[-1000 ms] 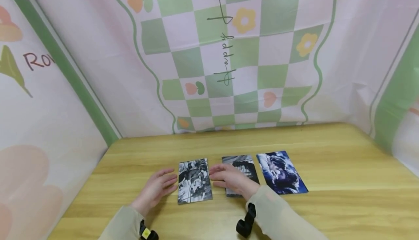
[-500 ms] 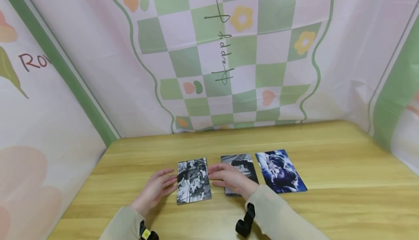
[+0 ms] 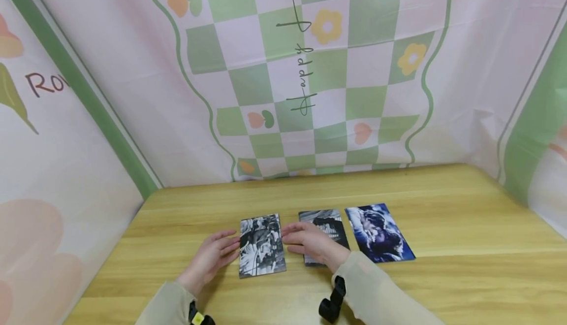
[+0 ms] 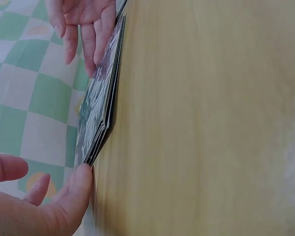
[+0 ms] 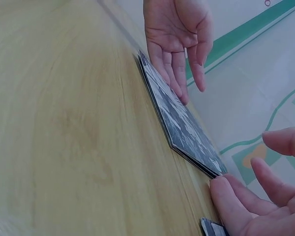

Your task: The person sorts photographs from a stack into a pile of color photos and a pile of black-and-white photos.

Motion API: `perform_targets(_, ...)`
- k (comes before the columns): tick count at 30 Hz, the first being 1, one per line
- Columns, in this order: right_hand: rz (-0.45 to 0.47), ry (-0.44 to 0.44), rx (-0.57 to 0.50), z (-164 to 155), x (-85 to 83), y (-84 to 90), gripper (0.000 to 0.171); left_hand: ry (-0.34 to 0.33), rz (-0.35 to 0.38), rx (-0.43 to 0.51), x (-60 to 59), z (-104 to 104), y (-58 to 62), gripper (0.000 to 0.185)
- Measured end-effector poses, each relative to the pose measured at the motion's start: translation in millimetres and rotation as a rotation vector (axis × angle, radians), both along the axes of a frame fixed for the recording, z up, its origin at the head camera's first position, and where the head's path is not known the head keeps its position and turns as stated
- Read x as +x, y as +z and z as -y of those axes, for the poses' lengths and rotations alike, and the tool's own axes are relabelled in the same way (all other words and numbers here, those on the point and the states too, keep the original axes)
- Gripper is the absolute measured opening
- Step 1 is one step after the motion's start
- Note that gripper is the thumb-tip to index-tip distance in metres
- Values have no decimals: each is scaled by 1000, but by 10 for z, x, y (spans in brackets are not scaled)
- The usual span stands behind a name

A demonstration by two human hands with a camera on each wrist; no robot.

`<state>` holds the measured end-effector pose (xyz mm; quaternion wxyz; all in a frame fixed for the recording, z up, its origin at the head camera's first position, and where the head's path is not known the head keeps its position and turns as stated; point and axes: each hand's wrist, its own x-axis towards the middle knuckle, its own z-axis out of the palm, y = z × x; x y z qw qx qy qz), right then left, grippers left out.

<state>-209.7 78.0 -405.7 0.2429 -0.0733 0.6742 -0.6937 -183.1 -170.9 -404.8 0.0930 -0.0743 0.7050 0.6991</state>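
A small stack of black-and-white photo cards lies flat on the wooden table between the two hands. My left hand is at its left edge, fingers extended, with fingertips right at the side of the stack. At the opposite edge is my right hand, its fingers loosely straight and partly over a second dark grey picture card. Both wrist views show the layered edges of the stack and a fingertip of each near hand against its corner. The thumbs are hidden in the head view.
To the right lies a blue-toned picture card, tilted beside the dark grey one. The wooden table meets a hanging checkered cloth at its back edge. Another printed cloth rises on the left.
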Motion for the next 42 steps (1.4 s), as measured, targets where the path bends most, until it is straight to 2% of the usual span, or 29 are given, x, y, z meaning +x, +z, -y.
perform_targets(10, -11, -35, 8, 5, 1, -2, 36, 11, -6, 25, 10, -24, 21, 41)
perform_targets(18, 1, -126, -3, 54, -2, -15, 33, -7, -57, -25, 26, -68, 22, 43)
perform_targets(28, -11, -208, 39, 101, 19, -31, 34, -4, -48, -22, 48, -113, -22, 51)
perform_targets(35, 10, -170, 7, 56, 16, -16, 34, 40, -37, -32, 68, -147, -18, 47)
perform_targets(42, 23, -143, 15, -49, 18, -8, 34, 19, -18, 12, 111, -195, -12, 44)
